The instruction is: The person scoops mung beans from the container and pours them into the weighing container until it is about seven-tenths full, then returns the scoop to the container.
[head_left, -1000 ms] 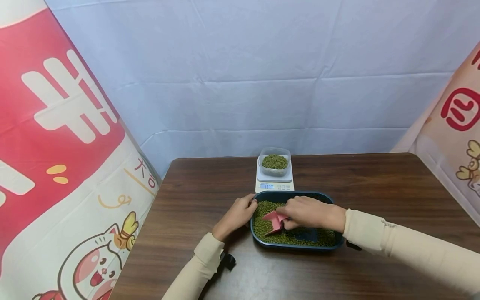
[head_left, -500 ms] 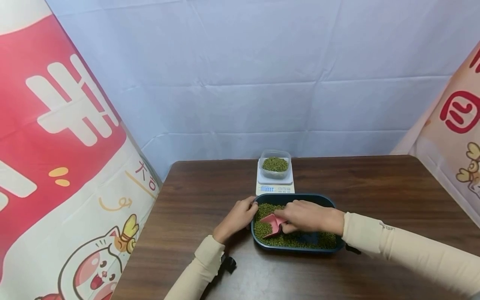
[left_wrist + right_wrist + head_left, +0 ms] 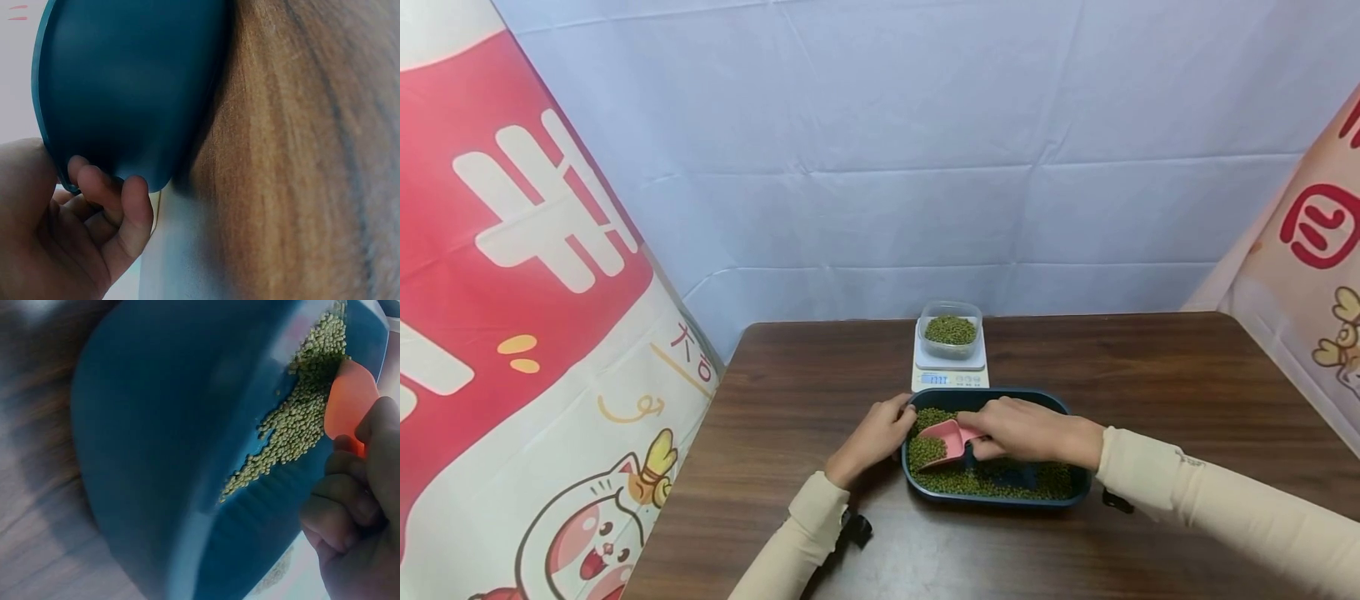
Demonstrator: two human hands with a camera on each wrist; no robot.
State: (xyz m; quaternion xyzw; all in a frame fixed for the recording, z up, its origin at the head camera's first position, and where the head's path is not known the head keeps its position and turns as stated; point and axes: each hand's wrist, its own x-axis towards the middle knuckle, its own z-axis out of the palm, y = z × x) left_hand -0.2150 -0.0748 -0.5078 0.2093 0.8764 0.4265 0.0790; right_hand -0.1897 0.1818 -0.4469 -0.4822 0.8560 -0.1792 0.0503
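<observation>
A dark blue oblong tub (image 3: 1000, 499) of green mung beans (image 3: 1052, 482) stands on the table. My left hand (image 3: 874, 435) grips its left end; in the left wrist view the thumb lies at the rim of the tub (image 3: 137, 81), and the curled fingers are against its outer wall. With my right hand (image 3: 1026, 430) I hold a pink scoop (image 3: 954, 437) by its handle, its mouth facing left and beans lying in it. The right wrist view shows the scoop (image 3: 350, 400) among the beans (image 3: 297, 422), with fingers of the right hand (image 3: 359, 500) curled round its handle.
Behind the tub, close to its rim, is a white kitchen scale (image 3: 951, 380) with a lit display. A clear plastic container (image 3: 951, 349) holding mung beans sits on it. The brown wooden table (image 3: 820, 367) ends at a pale cloth backdrop (image 3: 865, 208).
The pink scoop has pushed left through the beans and levelled out, and more beans now lie in it. My left hand keeps its hold on the tub. The head view has shifted slightly.
</observation>
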